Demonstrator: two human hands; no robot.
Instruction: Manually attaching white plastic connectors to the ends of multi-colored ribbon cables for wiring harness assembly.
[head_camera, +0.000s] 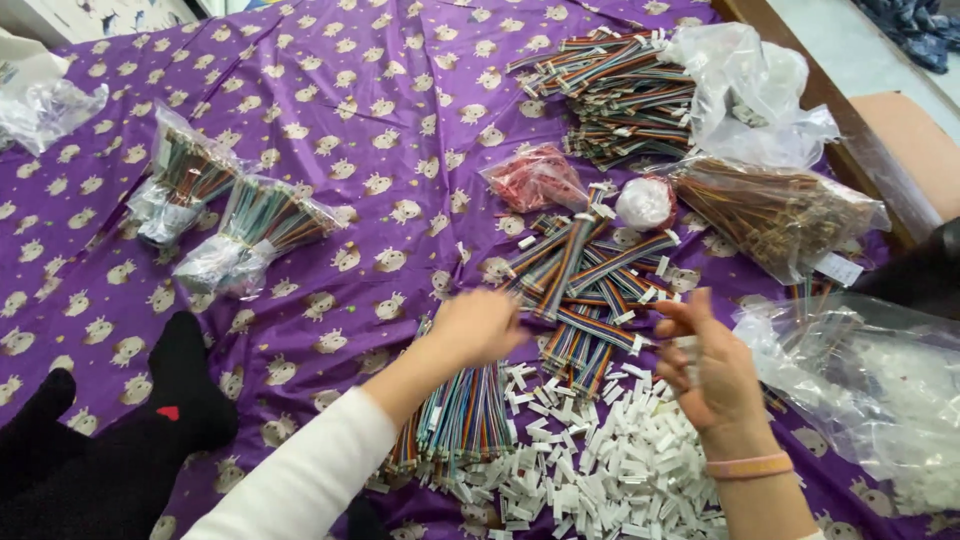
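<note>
My left hand (478, 325) reaches across to a loose spread of rainbow ribbon cables (585, 275) and its fingers close on the end of one; motion blur hides the exact grip. My right hand (705, 360), with a pink band on the wrist, hovers over a heap of small white plastic connectors (600, 460) and pinches one white connector (686, 345) between its fingertips. A tidy bundle of ribbon cables (465, 415) lies below my left forearm. All of it rests on a purple patterned cloth (380, 110).
Bagged cable bundles (235, 225) lie at the left. At the back right are a big cable pile (615, 90), clear plastic bags (750, 90), a red bag (535, 178) and a bag of brown wires (780, 210). Black-socked feet (150, 420) rest at the lower left.
</note>
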